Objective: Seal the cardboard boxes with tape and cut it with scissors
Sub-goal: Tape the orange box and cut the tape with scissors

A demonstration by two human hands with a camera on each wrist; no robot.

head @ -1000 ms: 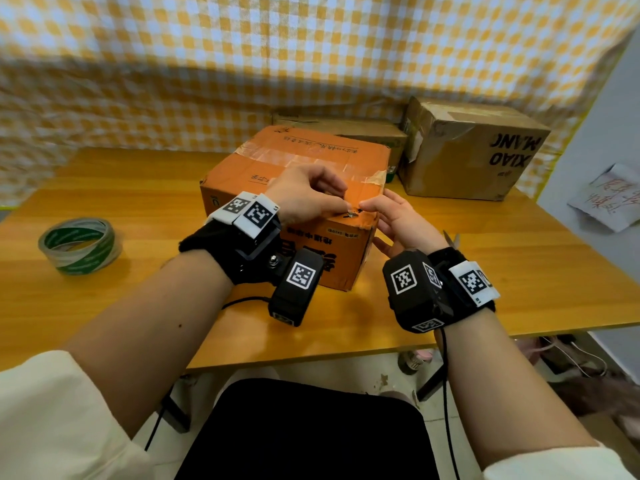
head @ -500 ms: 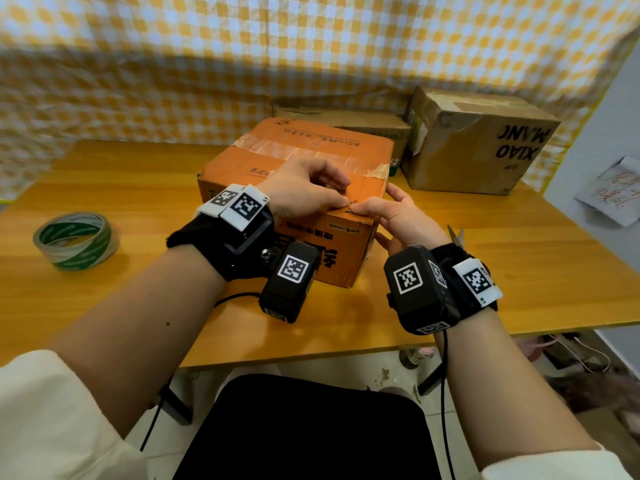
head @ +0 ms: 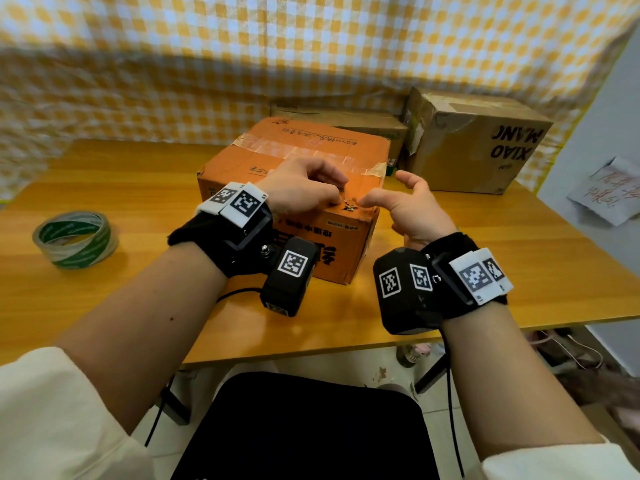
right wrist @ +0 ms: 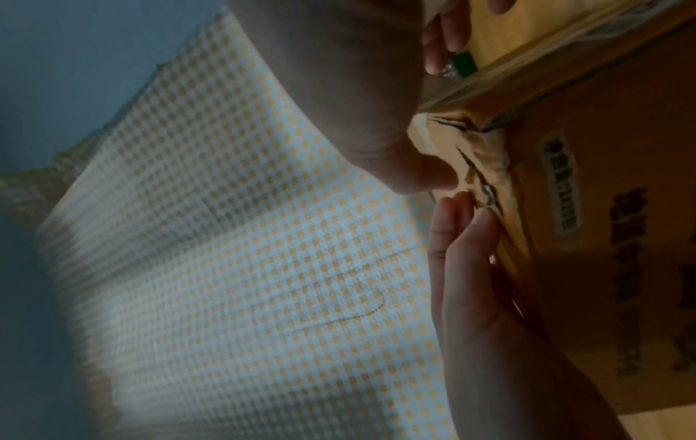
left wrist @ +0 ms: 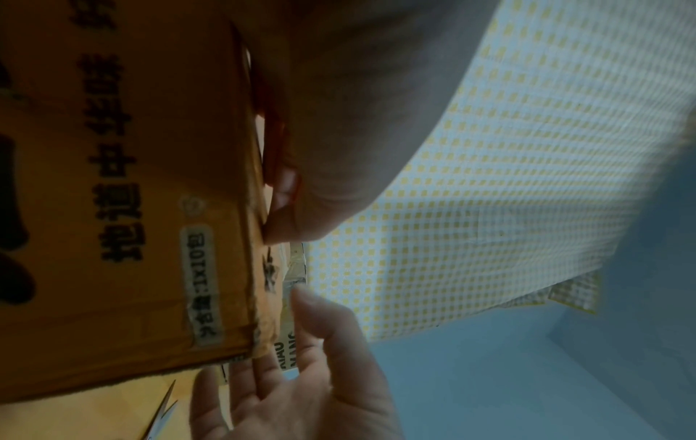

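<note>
An orange cardboard box (head: 294,147) stands mid-table with a strip of clear tape (head: 311,150) across its top. My left hand (head: 337,195) arches over the near top edge with its fingers curled. Its thumb (left wrist: 286,229) presses beside a torn, scuffed spot (head: 348,206). My right hand (head: 391,199) is at the box's right corner, thumb tip touching that same spot and fingers spread loosely in the air. The green-and-white tape roll (head: 75,239) lies far left on the table. Scissor tips (left wrist: 162,413) show on the table by the box; the head view hides them.
A brown box marked XIAO MANG (head: 474,143) stands at the back right, with a flat box (head: 346,121) behind the orange one. A checked cloth (head: 311,46) hangs behind the wooden table (head: 138,202). A paper sheet (head: 609,192) hangs on the right wall.
My right hand has let go of its pinch at the torn spot and its fingers have spread out. The left hand has stayed put on the box edge.
</note>
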